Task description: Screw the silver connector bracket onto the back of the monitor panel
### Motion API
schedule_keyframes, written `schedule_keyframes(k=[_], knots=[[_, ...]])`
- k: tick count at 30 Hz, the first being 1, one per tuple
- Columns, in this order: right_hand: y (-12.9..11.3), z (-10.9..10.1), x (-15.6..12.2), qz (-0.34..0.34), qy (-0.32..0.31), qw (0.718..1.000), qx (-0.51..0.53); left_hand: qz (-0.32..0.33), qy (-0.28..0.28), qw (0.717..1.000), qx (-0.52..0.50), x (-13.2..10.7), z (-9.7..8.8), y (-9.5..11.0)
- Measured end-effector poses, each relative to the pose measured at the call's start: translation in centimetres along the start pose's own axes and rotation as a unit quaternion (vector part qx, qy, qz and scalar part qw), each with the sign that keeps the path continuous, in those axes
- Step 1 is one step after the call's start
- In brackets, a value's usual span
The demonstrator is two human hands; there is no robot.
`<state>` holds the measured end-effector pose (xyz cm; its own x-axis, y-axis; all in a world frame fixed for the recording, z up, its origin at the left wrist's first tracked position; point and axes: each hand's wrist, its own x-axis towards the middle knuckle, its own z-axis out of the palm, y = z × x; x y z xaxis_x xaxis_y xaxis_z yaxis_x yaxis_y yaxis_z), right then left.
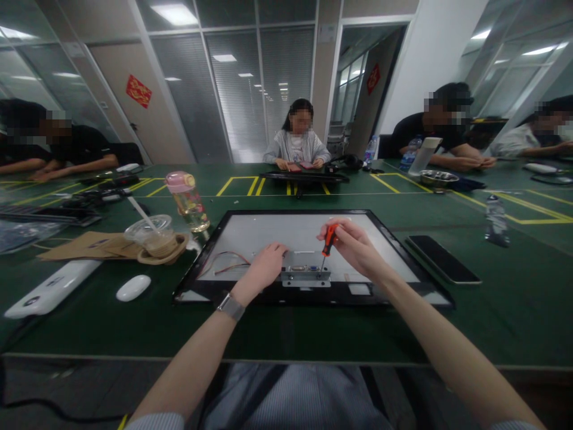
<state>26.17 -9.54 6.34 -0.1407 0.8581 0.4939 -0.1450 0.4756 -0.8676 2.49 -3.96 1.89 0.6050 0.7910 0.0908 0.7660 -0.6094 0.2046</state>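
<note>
A flat display panel [244, 230] with a black frame lies in front of me, its pale grey back facing up. Near its front edge sits a metal bracket [307, 282] with connector ports, including a blue one. My right hand [351, 243] grips an orange and black screwdriver [330, 240], held nearly upright, its tip down at the right part of the bracket. My left hand [267, 266] is at the bracket's left end, fingers curled in against it; the fingertips are partly hidden. Thin wires [230, 263] lie on the panel left of that hand.
Left of the panel are a white mouse [133, 288], a white handheld device [54, 288], a plastic cup with straw [150, 234] and a pink-lidded bottle [188, 200]. A phone [442, 258] lies to the right. Other people sit across the green table [147, 334].
</note>
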Motion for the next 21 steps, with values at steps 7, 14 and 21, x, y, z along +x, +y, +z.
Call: schedule_keyframes(k=[7, 14, 21], knots=[[-0.28, 0.09, 0.02, -0.011, -0.019, 0.999, 0.024, 0.000, 0.014, 1.000, -0.016, 0.10, 0.41, -0.43], [-0.39, 0.46, 0.11, 0.017, -0.013, 0.996, 0.087, 0.002, 0.011, 1.000, -0.013, 0.13, 0.39, -0.38], [-0.41, 0.20, 0.07, 0.027, -0.032, 0.995, 0.088, 0.001, 0.008, 1.000, -0.011, -0.02, 0.19, -0.19]])
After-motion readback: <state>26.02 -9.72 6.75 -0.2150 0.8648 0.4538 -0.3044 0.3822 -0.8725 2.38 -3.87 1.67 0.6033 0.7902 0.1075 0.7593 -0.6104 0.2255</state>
